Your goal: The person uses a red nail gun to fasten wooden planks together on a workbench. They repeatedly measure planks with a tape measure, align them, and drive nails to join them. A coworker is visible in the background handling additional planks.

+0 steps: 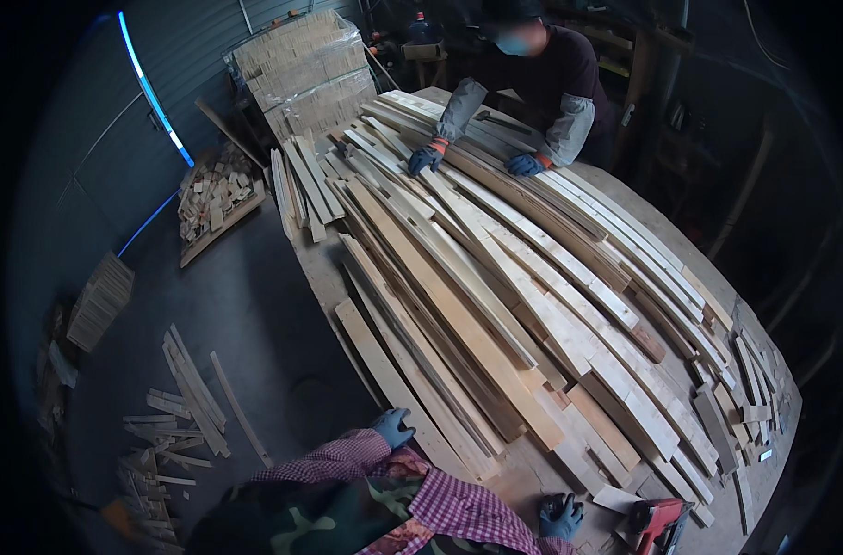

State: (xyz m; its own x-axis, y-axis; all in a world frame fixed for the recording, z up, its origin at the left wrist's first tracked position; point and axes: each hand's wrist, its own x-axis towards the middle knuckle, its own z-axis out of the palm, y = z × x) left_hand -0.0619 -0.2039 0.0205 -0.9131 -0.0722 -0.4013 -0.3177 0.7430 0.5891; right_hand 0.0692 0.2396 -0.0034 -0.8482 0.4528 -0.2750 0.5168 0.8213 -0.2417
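My left hand (pixel 394 427), in a blue-grey glove, is at the near-left edge of the wood-covered table, beside a long pale board (pixel 377 361). Its fingers are slightly curled and apart; whether they touch the board I cannot tell. Lower down, my gloved right hand (pixel 560 516) rests near the ends of the boards with its fingers apart and nothing seen in it. To its right lies a red and black power tool, which looks like a nail gun (pixel 657 520). Long wooden strips (pixel 477 250) cover most of the table in loose, overlapping rows.
Across the table a co-worker (pixel 560 83) has both gloved hands on the strips. A wrapped stack of wood pieces (pixel 301 69) stands at the far end. Offcuts (pixel 220 190) are piled at the left, and loose scraps (pixel 176 425) lie on the floor. Short pieces (pixel 755 398) sit at the right.
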